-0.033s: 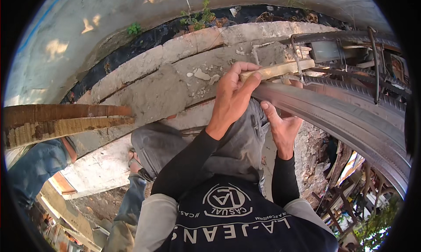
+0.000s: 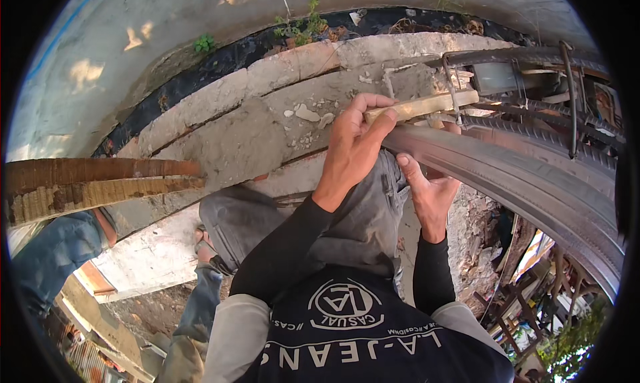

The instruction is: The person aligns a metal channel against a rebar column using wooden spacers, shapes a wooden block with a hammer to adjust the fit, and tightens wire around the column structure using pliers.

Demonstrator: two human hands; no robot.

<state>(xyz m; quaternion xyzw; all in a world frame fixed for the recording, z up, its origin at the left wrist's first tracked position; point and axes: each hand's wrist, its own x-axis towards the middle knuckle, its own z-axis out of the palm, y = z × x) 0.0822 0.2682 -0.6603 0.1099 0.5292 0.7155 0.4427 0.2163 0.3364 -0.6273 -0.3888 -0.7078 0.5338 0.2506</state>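
Observation:
My left hand (image 2: 352, 146) pinches the near end of a short pale wood strip (image 2: 437, 104) between thumb and fingers. The strip's far end lies against a bent steel stirrup of the rebar cage (image 2: 572, 103). Just below the strip, a long grey metal channel (image 2: 513, 173) runs off to the right. My right hand (image 2: 430, 200) is wrapped round the channel's end from underneath. Its thumb presses the near edge, and fingertips show on the far side beside the strip; the rest of the fingers are hidden beneath.
A concrete ledge (image 2: 243, 140) with loose mortar crumbs (image 2: 307, 113) curves across in front of me. Two wooden boards (image 2: 100, 183) jut in from the left, above another person's jeans-clad leg (image 2: 67, 253). Behind the ledge stands a grey wall (image 2: 220, 30). Scrap wood (image 2: 517, 323) and rubble lie lower right.

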